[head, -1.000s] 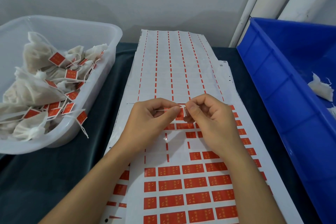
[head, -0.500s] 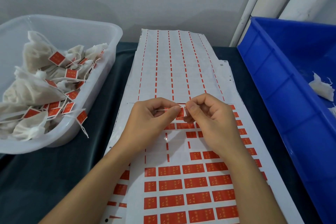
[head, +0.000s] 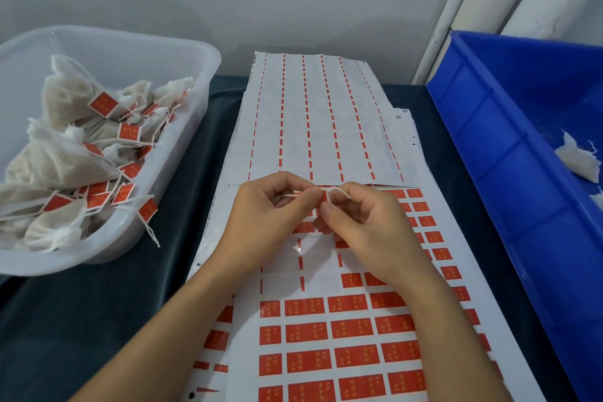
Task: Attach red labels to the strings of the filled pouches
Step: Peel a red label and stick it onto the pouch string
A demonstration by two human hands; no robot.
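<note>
Currently: my left hand [head: 264,222] and right hand [head: 365,225] pinch one red label [head: 324,196] on one white string [head: 337,191]; two bins, clear tub [head: 182,127] and blue crate [head: 509,173], dark cloth tabletop [head: 81,313], grey wall.

Layout: sheets centre, tubs either side.
Label sheets [head: 326,336] in front of me; tub of tagged pouches [head: 182,127] left, crate [head: 489,147] right. My hands [head: 267,222] meet over the sheets.
</note>
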